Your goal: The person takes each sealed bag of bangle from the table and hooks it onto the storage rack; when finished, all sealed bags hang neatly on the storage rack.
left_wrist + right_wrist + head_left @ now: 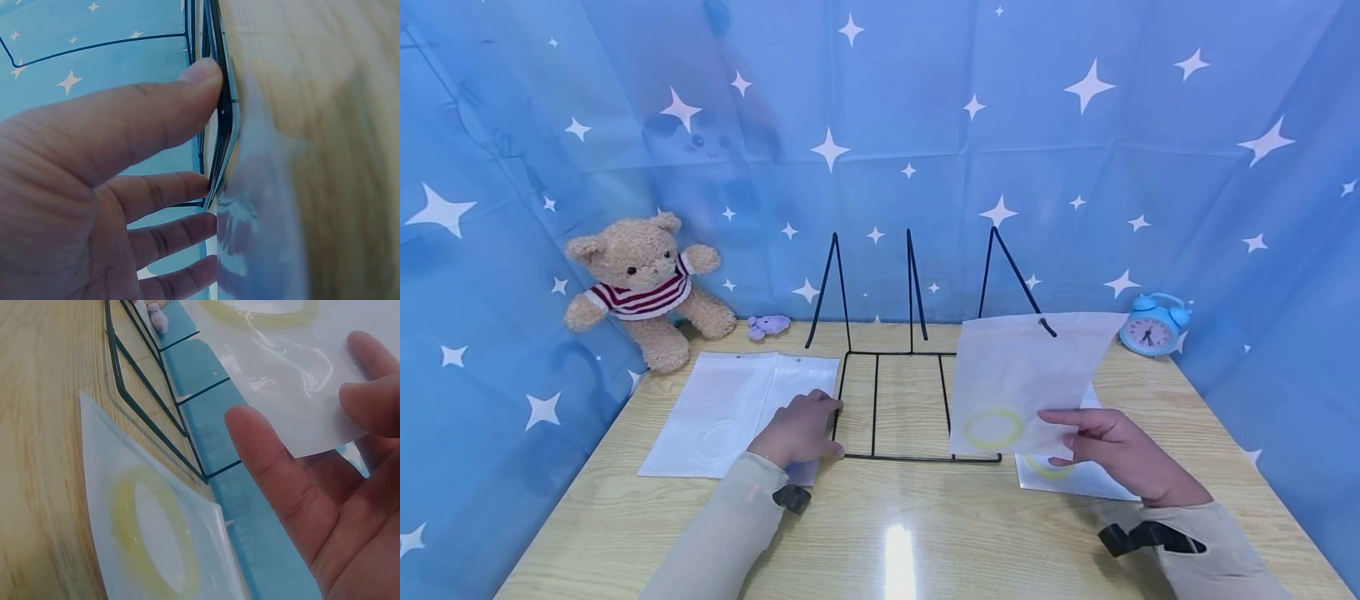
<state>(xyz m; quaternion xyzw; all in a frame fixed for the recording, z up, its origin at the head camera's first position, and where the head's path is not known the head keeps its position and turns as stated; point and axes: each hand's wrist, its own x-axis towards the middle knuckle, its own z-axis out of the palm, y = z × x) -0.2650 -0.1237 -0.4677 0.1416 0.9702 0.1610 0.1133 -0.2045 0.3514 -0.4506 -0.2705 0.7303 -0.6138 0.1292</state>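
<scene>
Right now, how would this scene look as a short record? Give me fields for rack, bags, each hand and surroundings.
Rack: black wire, standing on the table, three prongs
Hung bag: one, on the right prong, yellow ring showing
Bags lying left: two, and
Bag lying right: one, also showing a yellow ring
Left hand: touches the rack's left side
Right hand: at the hung bag's lower right corner
Surroundings: teddy, purple toy, blue clock, starry curtain
</scene>
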